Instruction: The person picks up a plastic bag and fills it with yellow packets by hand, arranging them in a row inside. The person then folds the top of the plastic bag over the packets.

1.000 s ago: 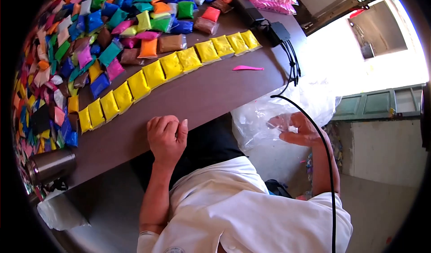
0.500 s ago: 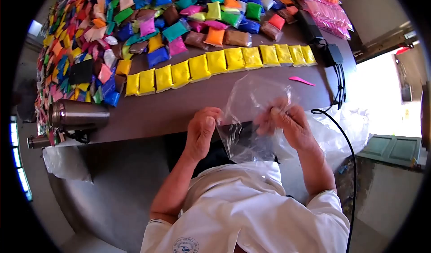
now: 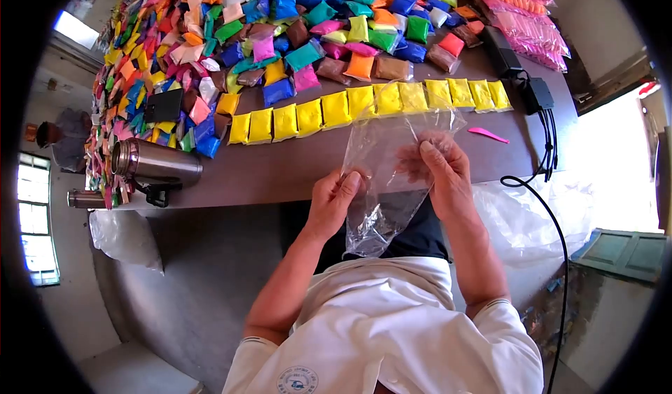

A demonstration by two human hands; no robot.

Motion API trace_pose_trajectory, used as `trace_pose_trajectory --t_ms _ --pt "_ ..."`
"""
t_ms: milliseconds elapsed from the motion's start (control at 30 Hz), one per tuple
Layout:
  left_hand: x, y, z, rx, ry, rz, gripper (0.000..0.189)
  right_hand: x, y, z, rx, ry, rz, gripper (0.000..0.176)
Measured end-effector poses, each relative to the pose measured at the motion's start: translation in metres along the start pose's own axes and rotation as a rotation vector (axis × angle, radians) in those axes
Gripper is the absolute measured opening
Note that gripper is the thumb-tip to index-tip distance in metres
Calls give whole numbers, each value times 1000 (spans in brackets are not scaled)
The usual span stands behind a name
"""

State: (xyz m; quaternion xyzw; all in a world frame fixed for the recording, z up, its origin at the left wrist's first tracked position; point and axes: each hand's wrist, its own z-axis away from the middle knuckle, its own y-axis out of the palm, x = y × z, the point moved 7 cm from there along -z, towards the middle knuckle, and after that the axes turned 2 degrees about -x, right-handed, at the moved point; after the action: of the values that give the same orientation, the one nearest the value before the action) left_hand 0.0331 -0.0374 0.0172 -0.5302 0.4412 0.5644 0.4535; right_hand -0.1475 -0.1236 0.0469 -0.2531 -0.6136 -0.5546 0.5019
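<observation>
A clear plastic bag point(image 3: 381, 177) hangs between my two hands at the table's front edge, its upper part spread over the tabletop. My left hand point(image 3: 336, 199) pinches its left side between thumb and fingers. At the right side, my right hand point(image 3: 442, 171) grips the film, with some fingers seen through the plastic. Beyond the bag, a row of yellow packets point(image 3: 309, 117) runs across the table, and the bag's top edge overlaps several of them. A pink plastic tool point(image 3: 488, 135) lies to the right of the bag.
Many coloured packets point(image 3: 304, 57) are heaped at the back and left. A steel flask point(image 3: 157, 163) lies at the left edge. Black adapters point(image 3: 537, 94) with cables are on the right, near bagged pink items point(image 3: 525, 33). Clear plastic point(image 3: 539, 215) hangs below the right edge.
The bag is spread wider and reaches over the yellow row. My right hand has shifted slightly up relative to the table, and the whole view has shifted.
</observation>
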Motion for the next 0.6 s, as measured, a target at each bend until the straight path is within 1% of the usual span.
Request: trace_pose_trajectory --t_ms 100,167,200,267,300,333,367,400,433,567,600 --pt "8 -3 -1 24 -32 -27 37 -7 -10 4 -46 48 -6 20" --pt "0 -4 -2 13 59 66 43 -11 -19 8 -73 67 2 20" --pt "0 -5 -2 13 62 63 43 -12 -24 10 -90 71 -8 22" --pt "4 -6 -3 11 19 93 53 -11 -29 12 -109 71 -20 24" --pt "5 -6 -2 -16 -20 126 54 -4 -33 13 -147 12 -10 25" --pt "6 -5 -1 -14 -19 125 54 2 -36 14 -187 -47 -1 25" --pt "8 -6 0 -23 -34 124 54 3 -36 14 -189 -49 -2 25" --pt "10 -6 1 -31 -50 123 54 10 -37 15 -219 -107 24 24" --pt "6 -4 1 -32 19 116 56 16 -38 16 -250 -166 51 23" --pt "3 -3 0 -16 59 62 57 24 -41 18 -320 -226 61 22" --pt "5 -3 -1 5 73 94 58 28 -43 20 -336 -290 99 21"
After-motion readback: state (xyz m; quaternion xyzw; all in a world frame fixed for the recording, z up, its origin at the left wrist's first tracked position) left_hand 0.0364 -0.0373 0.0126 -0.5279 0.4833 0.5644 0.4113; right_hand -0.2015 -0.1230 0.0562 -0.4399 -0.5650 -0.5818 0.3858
